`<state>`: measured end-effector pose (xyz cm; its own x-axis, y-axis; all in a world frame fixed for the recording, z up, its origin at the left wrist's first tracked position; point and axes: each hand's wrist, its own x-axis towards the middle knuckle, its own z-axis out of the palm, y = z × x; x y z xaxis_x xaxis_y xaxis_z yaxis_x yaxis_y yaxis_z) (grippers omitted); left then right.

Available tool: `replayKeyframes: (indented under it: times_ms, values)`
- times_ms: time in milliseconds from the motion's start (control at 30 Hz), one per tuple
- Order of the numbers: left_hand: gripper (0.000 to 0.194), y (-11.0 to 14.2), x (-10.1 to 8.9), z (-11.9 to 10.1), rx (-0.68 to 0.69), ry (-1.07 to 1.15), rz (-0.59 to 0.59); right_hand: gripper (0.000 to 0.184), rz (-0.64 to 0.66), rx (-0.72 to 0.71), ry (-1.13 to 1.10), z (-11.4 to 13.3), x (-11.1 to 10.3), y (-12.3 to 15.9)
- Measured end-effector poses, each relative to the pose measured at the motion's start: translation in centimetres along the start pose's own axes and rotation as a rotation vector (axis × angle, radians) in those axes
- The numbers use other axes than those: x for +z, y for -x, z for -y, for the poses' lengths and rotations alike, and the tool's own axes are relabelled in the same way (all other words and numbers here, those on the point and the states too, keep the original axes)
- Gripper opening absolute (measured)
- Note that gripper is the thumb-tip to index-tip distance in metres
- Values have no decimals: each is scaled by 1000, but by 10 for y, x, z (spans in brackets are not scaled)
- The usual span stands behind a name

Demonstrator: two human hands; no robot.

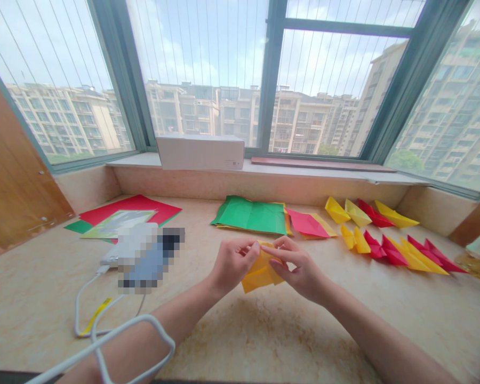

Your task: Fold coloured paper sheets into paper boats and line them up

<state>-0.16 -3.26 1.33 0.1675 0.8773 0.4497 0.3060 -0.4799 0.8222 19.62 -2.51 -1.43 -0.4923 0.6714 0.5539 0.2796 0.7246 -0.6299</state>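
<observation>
Both of my hands meet over the middle of the stone sill, pinching a partly folded yellow paper (260,273). My left hand (232,262) grips its upper left edge with curled fingers. My right hand (298,265) pinches the top right, fingertips close to the left hand's. The paper hangs a little above the sill surface (264,330).
A stack of green, red and yellow sheets (260,214) lies behind my hands. Several folded yellow and red paper boats (384,240) sit at the right. Red and green sheets (132,213), a blurred device (144,256) with white cables (104,330), and a white box (200,152) are at the left.
</observation>
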Motion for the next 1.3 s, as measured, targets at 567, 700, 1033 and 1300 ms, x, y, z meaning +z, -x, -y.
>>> replayKeyframes:
  times_ms: [567,700,1033,1300]
  values:
    - [39,1,2,3,-22,55,39,43,28,11,34,6,-2,-2]
    - [33,0,5,6,-70,187,-32,40,48,41,-26,7,-3,-2]
    - [43,-3,4,8,-166,350,7,41,-8,357,-618,7,-8,-6]
    - [46,-4,4,7,-180,427,81,43,11,403,-676,1,-14,-6]
